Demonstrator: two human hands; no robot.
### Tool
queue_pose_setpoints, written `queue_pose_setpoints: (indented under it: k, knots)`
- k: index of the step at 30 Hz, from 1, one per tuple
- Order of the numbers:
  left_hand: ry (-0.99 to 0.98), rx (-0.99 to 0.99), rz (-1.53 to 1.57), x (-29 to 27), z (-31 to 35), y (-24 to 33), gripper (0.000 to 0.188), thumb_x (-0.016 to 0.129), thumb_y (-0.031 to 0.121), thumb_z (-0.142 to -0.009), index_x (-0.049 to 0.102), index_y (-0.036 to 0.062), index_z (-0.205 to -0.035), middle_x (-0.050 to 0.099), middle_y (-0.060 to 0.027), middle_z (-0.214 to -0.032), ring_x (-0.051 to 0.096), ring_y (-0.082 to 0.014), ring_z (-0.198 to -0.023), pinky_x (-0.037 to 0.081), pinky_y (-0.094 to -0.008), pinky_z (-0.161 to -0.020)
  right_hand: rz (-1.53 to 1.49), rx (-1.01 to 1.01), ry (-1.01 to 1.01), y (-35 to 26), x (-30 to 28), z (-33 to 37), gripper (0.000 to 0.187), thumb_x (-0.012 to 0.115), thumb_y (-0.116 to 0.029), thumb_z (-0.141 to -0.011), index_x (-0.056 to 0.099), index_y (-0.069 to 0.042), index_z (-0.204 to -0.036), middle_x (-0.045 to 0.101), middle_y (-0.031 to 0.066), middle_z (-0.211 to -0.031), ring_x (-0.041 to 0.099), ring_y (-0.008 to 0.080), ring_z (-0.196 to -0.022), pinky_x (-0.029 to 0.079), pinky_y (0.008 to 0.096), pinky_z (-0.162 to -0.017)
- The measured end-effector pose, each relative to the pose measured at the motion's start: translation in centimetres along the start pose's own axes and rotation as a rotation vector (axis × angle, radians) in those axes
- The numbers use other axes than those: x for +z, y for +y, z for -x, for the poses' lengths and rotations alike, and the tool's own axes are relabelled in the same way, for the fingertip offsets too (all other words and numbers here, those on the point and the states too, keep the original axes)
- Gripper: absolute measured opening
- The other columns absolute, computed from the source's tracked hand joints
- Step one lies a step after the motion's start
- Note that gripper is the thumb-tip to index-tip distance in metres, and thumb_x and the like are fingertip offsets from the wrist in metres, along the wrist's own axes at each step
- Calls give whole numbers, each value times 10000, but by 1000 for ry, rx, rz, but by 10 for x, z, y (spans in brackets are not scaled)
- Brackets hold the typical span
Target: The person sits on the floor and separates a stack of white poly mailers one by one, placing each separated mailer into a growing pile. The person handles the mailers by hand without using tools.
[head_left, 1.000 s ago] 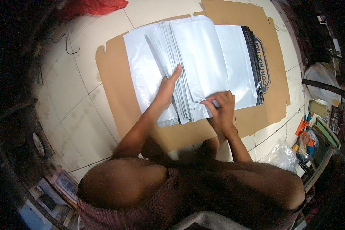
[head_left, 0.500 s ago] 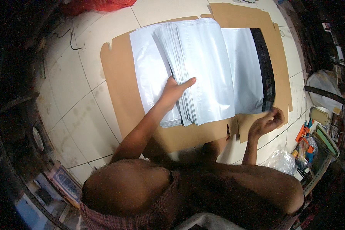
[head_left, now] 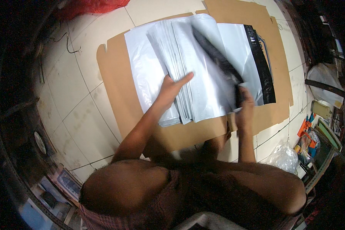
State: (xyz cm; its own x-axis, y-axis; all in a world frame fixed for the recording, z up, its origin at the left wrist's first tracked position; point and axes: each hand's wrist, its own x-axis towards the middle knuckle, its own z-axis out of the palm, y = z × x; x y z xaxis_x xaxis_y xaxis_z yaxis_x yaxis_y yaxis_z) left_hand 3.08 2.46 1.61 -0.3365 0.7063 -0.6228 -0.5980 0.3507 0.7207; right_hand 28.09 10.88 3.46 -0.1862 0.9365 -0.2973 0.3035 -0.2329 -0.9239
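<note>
A fanned stack of white plastic mailer bags [head_left: 188, 65] lies on a brown cardboard sheet [head_left: 115, 88] on the tiled floor. My left hand [head_left: 170, 90] presses flat on the stack's near left part, fingers pointing right. My right hand [head_left: 244, 105] grips the near edge of one mailer bag [head_left: 218, 57], which is lifted and blurred, its dark inner side showing. To the right lies another white bag with a black strip [head_left: 261, 65] along its right edge.
A red plastic bag [head_left: 88, 5] sits at the far left. Boxes, a clear plastic bag [head_left: 283, 157] and colourful small items crowd the right side. Printed papers [head_left: 65, 184] lie at the lower left. My knees fill the bottom.
My right hand went from the stack out to the right pile's near edge, then came back left, now lifting a bag that swings over. My left hand stayed pressed on the stack.
</note>
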Motion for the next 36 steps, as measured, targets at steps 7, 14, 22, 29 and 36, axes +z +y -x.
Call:
queue_pose_setpoints:
  k: [7, 14, 22, 29, 36]
  knots:
    - [-87, -18, -72, 1, -2, -1, 592, 791, 219, -846, 513, -92, -1267, 650, -187, -1148, 639, -232, -1043, 512, -341, -902, 218, -647, 569, -23, -46, 9, 328, 546, -324, -1011, 523, -23, -1137, 533, 111, -1118, 518, 226, -1016, 439, 363, -902]
    - [-20, -17, -23, 1, -4, -6, 793, 757, 360, -875, 388, -131, -1375, 581, -216, -1273, 586, -279, -1166, 485, -364, -973, 844, -518, -314, -13, 36, 14, 308, 801, -302, -767, 689, -93, -964, 625, 89, -1030, 519, 279, -937, 356, 399, -877]
    - [-51, 51, -104, -2, -4, -6, 480, 803, 181, -826, 584, -74, -1169, 689, -171, -1055, 683, -212, -912, 552, -319, -800, -377, 161, 322, 25, -35, -15, 506, 259, -344, -1064, 543, 17, -1276, 592, 128, -1204, 540, 245, -1110, 417, 400, -974]
    - [-125, -6, -114, -2, -1, -1, 623, 809, 220, -829, 510, -82, -1284, 649, -171, -1159, 635, -242, -1060, 503, -350, -929, 674, -765, -165, -34, 15, 22, 455, 780, -336, -823, 586, -65, -1131, 570, 85, -1037, 527, 227, -914, 404, 385, -854]
    - [-11, 6, 56, 2, -3, -4, 666, 768, 351, -860, 522, -134, -1244, 631, -226, -1141, 624, -260, -1061, 513, -327, -901, 763, -628, -299, 1, 34, 8, 419, 857, -353, -684, 690, -107, -980, 588, 24, -870, 489, 217, -856, 337, 362, -805]
